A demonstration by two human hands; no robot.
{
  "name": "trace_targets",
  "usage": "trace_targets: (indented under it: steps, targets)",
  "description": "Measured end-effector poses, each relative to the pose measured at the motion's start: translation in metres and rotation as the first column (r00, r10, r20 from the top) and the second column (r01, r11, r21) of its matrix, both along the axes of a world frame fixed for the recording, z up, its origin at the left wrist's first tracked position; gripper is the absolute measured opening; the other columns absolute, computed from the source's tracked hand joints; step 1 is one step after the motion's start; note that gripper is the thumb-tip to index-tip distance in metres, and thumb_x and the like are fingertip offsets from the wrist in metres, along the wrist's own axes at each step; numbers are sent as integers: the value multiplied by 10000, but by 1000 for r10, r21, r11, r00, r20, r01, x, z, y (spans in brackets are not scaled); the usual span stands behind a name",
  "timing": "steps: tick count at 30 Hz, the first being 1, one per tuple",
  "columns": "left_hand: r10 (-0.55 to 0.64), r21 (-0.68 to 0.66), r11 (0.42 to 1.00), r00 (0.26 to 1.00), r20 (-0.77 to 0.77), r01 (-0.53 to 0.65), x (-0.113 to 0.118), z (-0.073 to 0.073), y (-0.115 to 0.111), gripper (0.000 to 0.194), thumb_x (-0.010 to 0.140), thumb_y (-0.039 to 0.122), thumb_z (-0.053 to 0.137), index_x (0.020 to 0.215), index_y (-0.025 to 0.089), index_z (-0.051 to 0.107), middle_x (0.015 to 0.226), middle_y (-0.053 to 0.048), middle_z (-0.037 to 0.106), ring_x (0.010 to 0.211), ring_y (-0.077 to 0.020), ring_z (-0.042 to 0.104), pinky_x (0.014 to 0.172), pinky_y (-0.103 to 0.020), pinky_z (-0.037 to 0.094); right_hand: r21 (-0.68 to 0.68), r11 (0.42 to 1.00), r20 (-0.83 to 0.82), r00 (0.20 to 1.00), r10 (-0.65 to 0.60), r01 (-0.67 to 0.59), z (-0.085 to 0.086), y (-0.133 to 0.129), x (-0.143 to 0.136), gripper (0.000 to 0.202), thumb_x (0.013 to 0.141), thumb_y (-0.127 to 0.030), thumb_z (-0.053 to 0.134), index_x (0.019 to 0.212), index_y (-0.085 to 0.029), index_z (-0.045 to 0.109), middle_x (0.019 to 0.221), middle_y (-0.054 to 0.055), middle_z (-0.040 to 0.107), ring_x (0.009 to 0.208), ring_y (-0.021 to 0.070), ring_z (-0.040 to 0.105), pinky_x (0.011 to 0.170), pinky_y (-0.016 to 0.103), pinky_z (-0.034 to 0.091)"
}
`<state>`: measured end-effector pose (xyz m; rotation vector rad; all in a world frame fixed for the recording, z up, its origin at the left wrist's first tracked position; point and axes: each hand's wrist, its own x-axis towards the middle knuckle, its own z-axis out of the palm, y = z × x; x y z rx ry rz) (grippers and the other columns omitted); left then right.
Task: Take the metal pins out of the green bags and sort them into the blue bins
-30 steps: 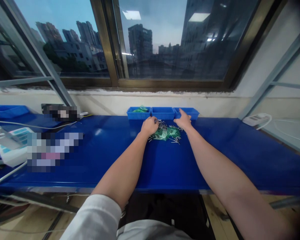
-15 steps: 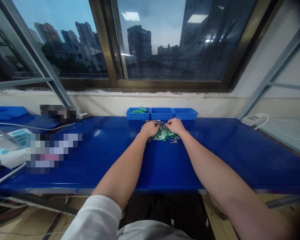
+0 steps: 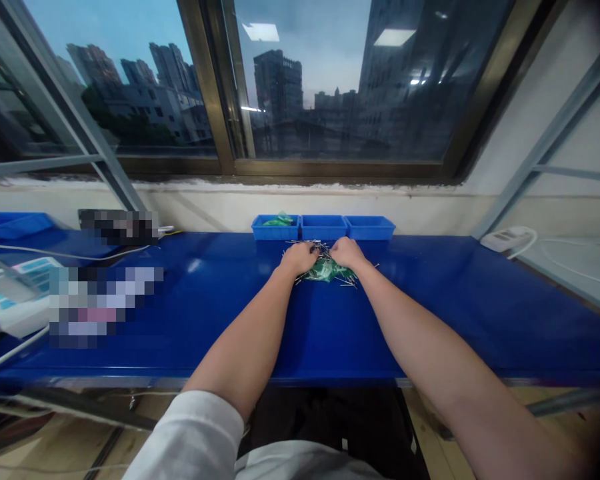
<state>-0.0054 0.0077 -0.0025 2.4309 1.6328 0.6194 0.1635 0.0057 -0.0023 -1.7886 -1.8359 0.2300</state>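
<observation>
In the head view, the left hand (image 3: 299,258) and the right hand (image 3: 349,253) meet over a loose heap on the blue worktop (image 3: 330,333). Both have their fingers curled inward at the far edge of the heap, close together but apart; whether either one grips a piece cannot be told, as the fingertips are too small and partly hidden. The heap is made of thin, silvery metal pins (image 3: 349,283) spread around and partly over green plastic packaging (image 3: 326,269), and it lies near the middle of the worktop, just in front of a row of three blue bins.

The left bin (image 3: 276,232) holds green packets (image 3: 281,220); the middle bin (image 3: 323,231) and the right bin (image 3: 371,229) stand beside it, against the wall below the window (image 3: 340,100). Well to the right lies a white power strip (image 3: 509,238) with a cable.
</observation>
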Motion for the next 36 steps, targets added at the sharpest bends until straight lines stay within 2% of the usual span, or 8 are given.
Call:
trace_targets:
  steps: [5,9,11,14,18,25,32,36]
  targets:
    - [-19,101,995,997,71,12,2,6,-4,366,871,389,433,1128,192,605,1177,-118,607,1079,-239,559,931,-329,403,178,983,-206,974,89,-52,1,3,0,137,771,-257,530,789,-178,640,778,83,678,758,197,625,732,301,457]
    - [-101,208,976,978,180,63,4,13,-10,371,877,325,443,1184,155,564,1207,-112,589,1125,-220,527,977,-317,378,209,940,-427,840,336,-269,3,3,-2,163,760,-316,554,803,-172,617,700,34,652,672,155,609,679,280,468]
    - [-178,245,962,961,210,124,5,16,-13,346,878,291,444,1168,156,575,1188,-95,605,1097,-204,544,965,-299,388,234,919,-496,774,394,-318,5,2,-4,203,724,-367,600,753,-167,617,676,27,643,651,146,597,660,274,470]
    - [-234,243,953,947,220,179,6,18,-14,274,875,273,451,1062,181,630,1076,-65,659,993,-191,591,904,-279,420,236,933,-603,712,360,-272,8,-1,-5,303,667,-448,657,744,-159,608,614,17,620,577,132,568,575,258,456]
    - [-218,252,954,949,228,159,5,18,-14,224,870,262,454,922,192,661,922,-53,687,852,-186,615,792,-268,440,194,953,-676,672,302,-233,9,-3,-4,380,618,-515,683,724,-164,586,551,3,590,469,101,490,466,232,391]
    - [-125,212,974,973,196,82,4,14,-10,302,914,319,361,812,183,611,806,-72,664,751,-188,603,685,-270,412,171,958,-721,633,280,-230,10,-5,-2,271,563,-376,714,698,-163,615,599,13,613,514,115,514,504,253,406]
    - [-83,172,983,985,152,57,5,14,-11,326,933,342,314,823,188,580,821,-79,655,774,-193,602,705,-281,412,204,949,-752,582,309,-240,13,-7,0,223,569,-332,680,716,-168,643,615,8,628,492,105,486,472,240,365]
    - [-73,174,984,983,168,43,4,14,-10,330,931,369,320,919,189,597,915,-83,663,854,-193,604,759,-278,419,221,960,-753,596,279,-170,14,-6,3,224,591,-346,647,719,-163,652,634,24,652,537,127,521,523,256,406]
